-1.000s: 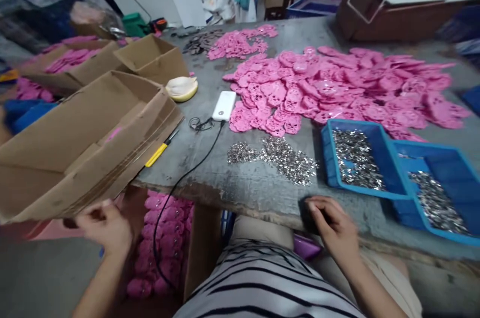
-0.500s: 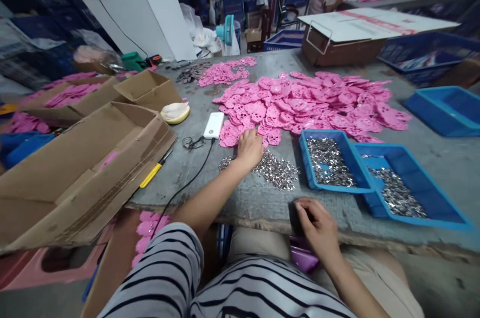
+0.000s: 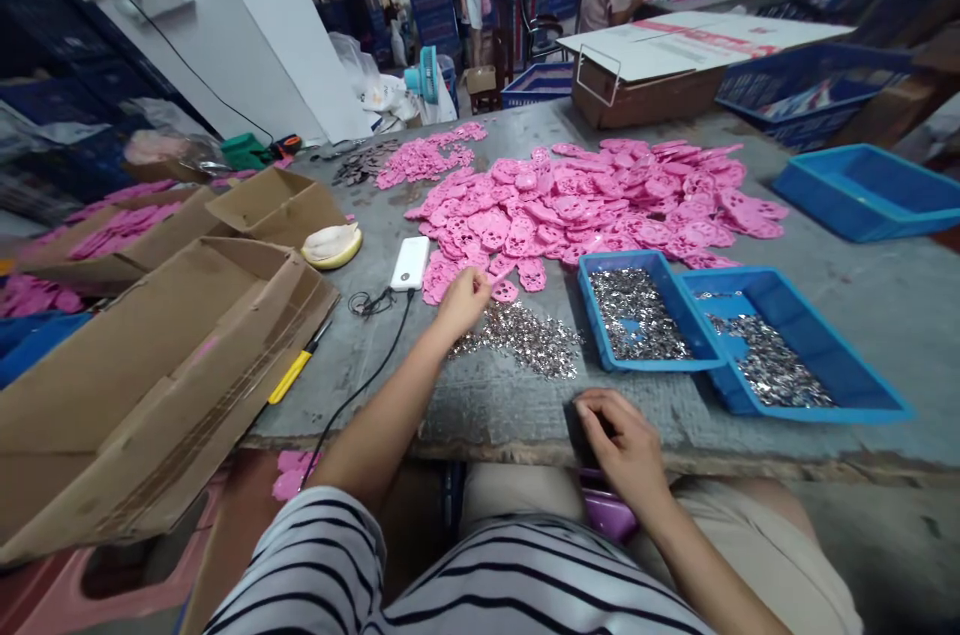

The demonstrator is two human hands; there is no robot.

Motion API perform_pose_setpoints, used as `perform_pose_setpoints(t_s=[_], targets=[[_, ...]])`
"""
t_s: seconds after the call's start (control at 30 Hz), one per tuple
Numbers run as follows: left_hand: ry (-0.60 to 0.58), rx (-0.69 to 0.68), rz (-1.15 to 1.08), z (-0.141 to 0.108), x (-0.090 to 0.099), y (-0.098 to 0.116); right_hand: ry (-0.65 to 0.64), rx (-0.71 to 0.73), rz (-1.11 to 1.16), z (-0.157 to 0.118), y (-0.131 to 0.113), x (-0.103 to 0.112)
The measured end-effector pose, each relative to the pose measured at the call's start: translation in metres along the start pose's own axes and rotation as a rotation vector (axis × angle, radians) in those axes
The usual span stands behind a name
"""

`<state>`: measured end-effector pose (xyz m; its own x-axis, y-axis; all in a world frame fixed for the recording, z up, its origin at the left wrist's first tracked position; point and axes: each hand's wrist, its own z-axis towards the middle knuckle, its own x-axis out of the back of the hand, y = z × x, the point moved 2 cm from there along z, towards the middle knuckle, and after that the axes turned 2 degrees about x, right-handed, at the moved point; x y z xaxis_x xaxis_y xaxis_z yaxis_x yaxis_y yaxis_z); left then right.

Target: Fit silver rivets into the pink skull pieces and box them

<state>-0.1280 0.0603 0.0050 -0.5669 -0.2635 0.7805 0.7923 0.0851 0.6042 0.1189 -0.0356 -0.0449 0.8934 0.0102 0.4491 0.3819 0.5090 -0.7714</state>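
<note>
One pink piece [image 3: 501, 277] — pinched in left hand [image 3: 466, 300].

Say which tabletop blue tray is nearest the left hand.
Leftmost blue tray, beside the loose metal pile; the other two sit farther from the left hand.

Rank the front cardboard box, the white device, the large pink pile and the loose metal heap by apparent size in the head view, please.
Front cardboard box
Large pink pile
Loose metal heap
White device

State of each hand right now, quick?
Left hand: closed, pinching a thin, flat pink piece.
Right hand: loosely curled at the grey table; whether it holds anything cannot be told.
</note>
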Motion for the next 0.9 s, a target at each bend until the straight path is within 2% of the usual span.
perform_pose_setpoints(t_s=[0.07, 0.13, 0.3, 0.37, 0.43, 0.5, 0.57, 0.63, 0.7, 0.73, 0.8, 0.9], targets=[[0.004, -0.008, -0.075, -0.011, 0.002, 0.004, 0.01, -0.027, 0.034, 0.0, 0.001, 0.001], [0.027, -0.112, -0.125, -0.03, 0.0, 0.014, 0.015, -0.104, 0.082, 0.0, 0.004, 0.001], [0.069, -0.798, -0.061, -0.094, -0.022, 0.042, 0.007, -0.419, 0.387, 0.011, 0.006, 0.0], [0.061, -0.958, -0.039, -0.113, -0.032, 0.045, 0.028, -0.49, 0.533, 0.02, 0.003, -0.001], [0.04, -0.98, -0.107, -0.121, -0.04, 0.045, 0.062, -0.54, 0.614, 0.029, 0.001, -0.002], [-0.017, -0.814, -0.284, -0.12, -0.046, 0.045, 0.079, -0.575, 0.641, 0.037, 0.0, -0.001], [-0.142, -0.489, -0.516, -0.113, -0.052, 0.046, 0.055, -0.59, 0.643, 0.042, 0.0, -0.001], [-0.348, -0.151, -0.715, -0.106, -0.06, 0.049, 0.008, -0.594, 0.647, 0.047, 0.001, 0.0], [-0.551, 0.076, -0.83, -0.101, -0.068, 0.056, -0.056, -0.587, 0.641, 0.051, 0.003, 0.001], [-0.616, 0.142, -0.858, -0.098, -0.07, 0.059, -0.078, -0.579, 0.629, 0.052, 0.004, 0.002], [-0.661, 0.214, -0.888, -0.092, -0.071, 0.065, -0.073, -0.555, 0.588, 0.054, 0.006, 0.005], [-0.574, 0.287, -0.972, -0.075, -0.064, 0.07, 0.039, -0.545, 0.525, 0.052, 0.011, 0.011]])
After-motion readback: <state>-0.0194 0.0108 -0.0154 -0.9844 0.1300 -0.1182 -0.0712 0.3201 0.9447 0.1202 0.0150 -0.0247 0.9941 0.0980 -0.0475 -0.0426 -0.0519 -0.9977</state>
